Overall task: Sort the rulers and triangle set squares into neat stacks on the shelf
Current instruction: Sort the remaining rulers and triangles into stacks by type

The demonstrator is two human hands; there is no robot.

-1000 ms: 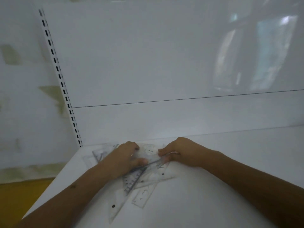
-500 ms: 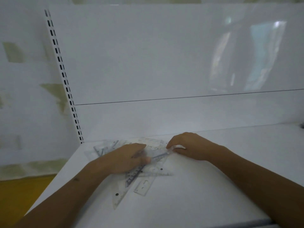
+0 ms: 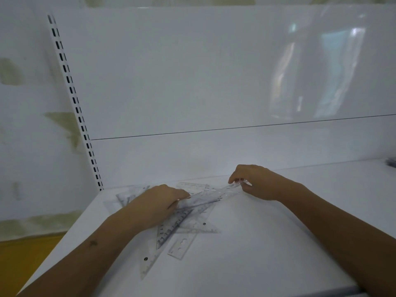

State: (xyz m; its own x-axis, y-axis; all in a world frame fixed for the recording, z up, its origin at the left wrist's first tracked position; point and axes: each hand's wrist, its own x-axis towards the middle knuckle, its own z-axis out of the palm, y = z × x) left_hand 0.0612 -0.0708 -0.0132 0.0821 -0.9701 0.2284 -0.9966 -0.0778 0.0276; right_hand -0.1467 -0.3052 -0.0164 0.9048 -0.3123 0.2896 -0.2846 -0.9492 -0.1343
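My right hand (image 3: 259, 182) pinches one end of a clear ruler (image 3: 214, 196); my left hand (image 3: 156, 203) grips its other end, fingers curled; one ruler is lifted, slanting over the pile (image 3: 182, 228) on the white shelf (image 3: 257, 254); the pile overlaps too much to count exactly; I see several transparent triangle set squares and rulers with dark markings.

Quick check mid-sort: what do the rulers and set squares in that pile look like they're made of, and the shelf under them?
The rulers and set squares look like thin clear plastic: the white shelf shows through them, and printed scale marks and small holes are visible. The shelf looks like white painted metal or laminate with a smooth, slightly glossy finish, and the back panel behind it mirrors a window. Which one cannot be told.
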